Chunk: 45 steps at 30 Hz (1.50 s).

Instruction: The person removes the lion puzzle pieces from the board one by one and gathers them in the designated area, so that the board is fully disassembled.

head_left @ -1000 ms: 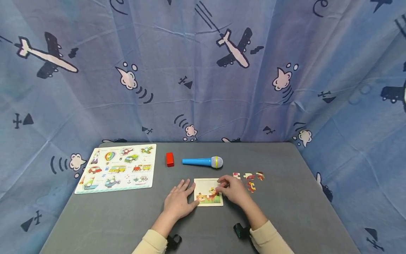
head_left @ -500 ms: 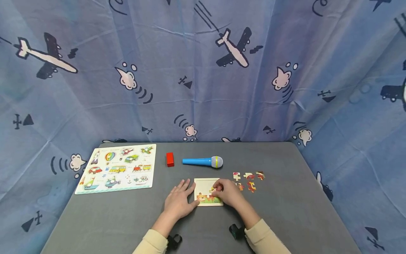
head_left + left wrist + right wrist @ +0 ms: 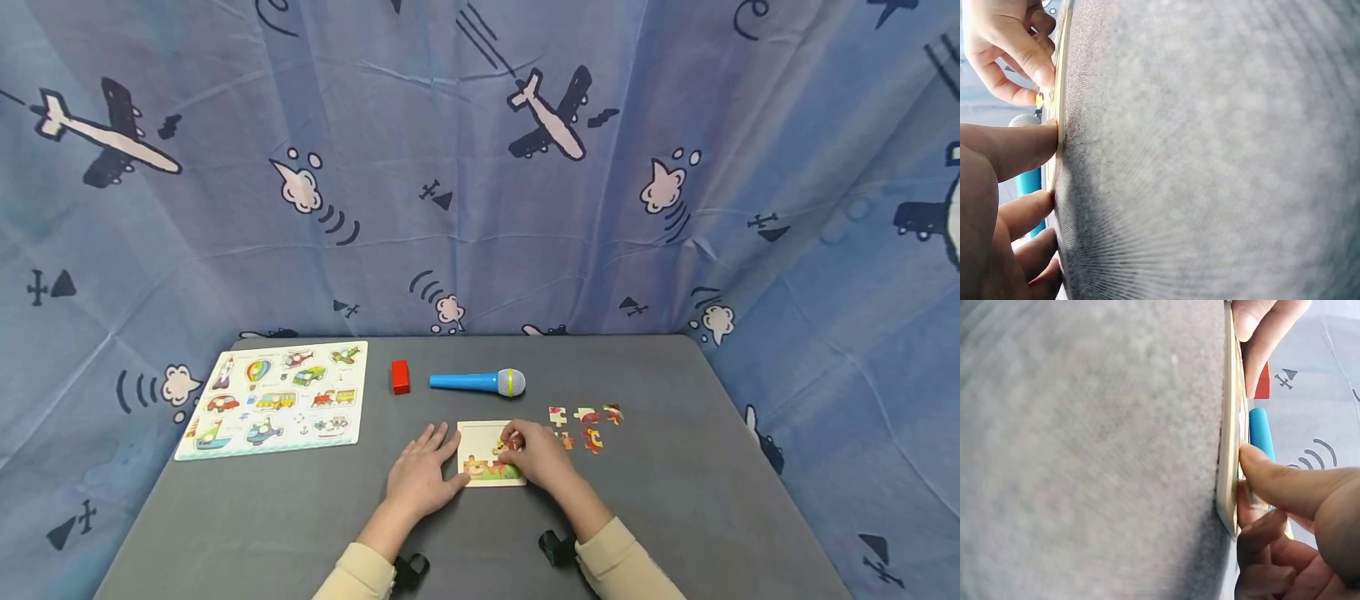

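Head view shows blue curtain (image 3: 495,242) across the top, gray table (image 3: 705,500) below, right hand (image 3: 546,457) pinching a puzzle piece (image 3: 513,446), left hand (image 3: 417,473) spread.

Taken from the centre of the desk (image 3: 675,500): vehicle picture board (image 3: 304,403), flat, at ten o'clock; red block (image 3: 401,377) at eleven; blue microphone (image 3: 467,382) at twelve, grey head (image 3: 513,382) towards three. Creased blue curtain (image 3: 487,225), aircraft-printed, beyond at twelve.
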Each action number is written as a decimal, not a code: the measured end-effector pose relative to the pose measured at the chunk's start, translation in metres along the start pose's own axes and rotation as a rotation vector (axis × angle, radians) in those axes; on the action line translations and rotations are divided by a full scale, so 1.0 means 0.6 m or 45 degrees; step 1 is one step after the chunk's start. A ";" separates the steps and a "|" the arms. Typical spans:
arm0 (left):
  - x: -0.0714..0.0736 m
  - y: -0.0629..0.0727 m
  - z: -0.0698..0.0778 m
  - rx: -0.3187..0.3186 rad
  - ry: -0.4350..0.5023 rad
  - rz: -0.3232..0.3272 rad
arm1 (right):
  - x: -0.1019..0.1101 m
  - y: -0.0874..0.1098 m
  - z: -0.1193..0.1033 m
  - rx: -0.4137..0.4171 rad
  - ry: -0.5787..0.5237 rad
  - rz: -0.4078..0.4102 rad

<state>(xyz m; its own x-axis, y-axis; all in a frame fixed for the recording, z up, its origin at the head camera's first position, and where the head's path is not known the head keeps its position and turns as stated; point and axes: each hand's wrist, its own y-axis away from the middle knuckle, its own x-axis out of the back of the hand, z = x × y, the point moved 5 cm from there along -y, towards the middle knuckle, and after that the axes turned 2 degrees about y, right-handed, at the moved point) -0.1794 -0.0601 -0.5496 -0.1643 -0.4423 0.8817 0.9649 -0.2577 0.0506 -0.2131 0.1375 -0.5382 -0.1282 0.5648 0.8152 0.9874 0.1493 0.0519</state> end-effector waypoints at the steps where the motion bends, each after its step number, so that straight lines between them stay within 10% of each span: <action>1: -0.001 0.001 -0.001 0.001 -0.001 -0.001 | 0.000 0.000 0.000 0.006 -0.014 -0.001; 12: -0.005 0.002 -0.007 0.003 -0.005 -0.012 | 0.040 0.009 0.028 -0.117 -0.376 0.081; 24: -0.007 0.002 -0.009 -0.029 -0.032 -0.071 | 0.118 0.031 0.110 -0.090 -0.291 0.167; 45: -0.004 0.000 -0.009 -0.048 -0.020 -0.108 | 0.196 0.054 0.253 -0.354 -0.142 0.219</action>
<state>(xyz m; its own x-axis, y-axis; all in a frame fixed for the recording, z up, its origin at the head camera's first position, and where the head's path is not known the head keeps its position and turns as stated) -0.1802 -0.0641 -0.5541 -0.2418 -0.4042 0.8821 0.9392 -0.3258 0.1081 -0.2105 0.3318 -0.5285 0.0478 0.6501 0.7584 0.9809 -0.1741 0.0873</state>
